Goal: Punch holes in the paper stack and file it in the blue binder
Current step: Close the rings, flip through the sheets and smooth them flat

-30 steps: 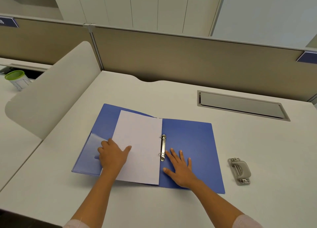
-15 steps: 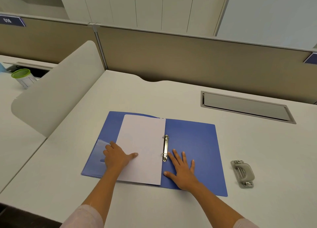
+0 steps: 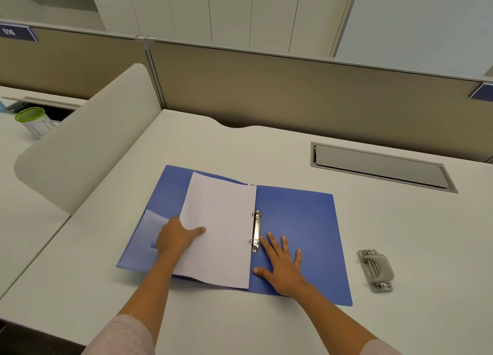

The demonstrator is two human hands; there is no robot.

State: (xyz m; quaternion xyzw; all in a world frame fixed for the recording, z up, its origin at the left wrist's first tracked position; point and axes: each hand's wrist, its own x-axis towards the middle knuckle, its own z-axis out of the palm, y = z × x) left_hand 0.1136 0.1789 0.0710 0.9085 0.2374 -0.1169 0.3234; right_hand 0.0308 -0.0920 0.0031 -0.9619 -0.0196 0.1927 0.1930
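Note:
The blue binder [image 3: 298, 221] lies open and flat on the white desk. The white paper stack [image 3: 221, 221] sits on its left half, its right edge at the metal rings [image 3: 256, 230]. My left hand [image 3: 173, 238] holds the stack's left edge, thumb on top and fingers hidden beneath, and that edge is raised slightly off the cover. My right hand [image 3: 282, 264] presses flat with spread fingers on the binder's right cover, just right of the rings. The grey hole punch [image 3: 376, 270] stands on the desk to the right of the binder, untouched.
A grey cable hatch [image 3: 378, 168] is set into the desk at the back right. A white curved divider [image 3: 80, 146] rises on the left, with a green-lidded cup [image 3: 33, 122] on the neighbouring desk beyond it. A beige partition [image 3: 293, 93] closes the back.
My left hand, which lay on top of the paper, now has its fingers under the stack's left edge and lifts it a little. My right hand stays flat on the cover.

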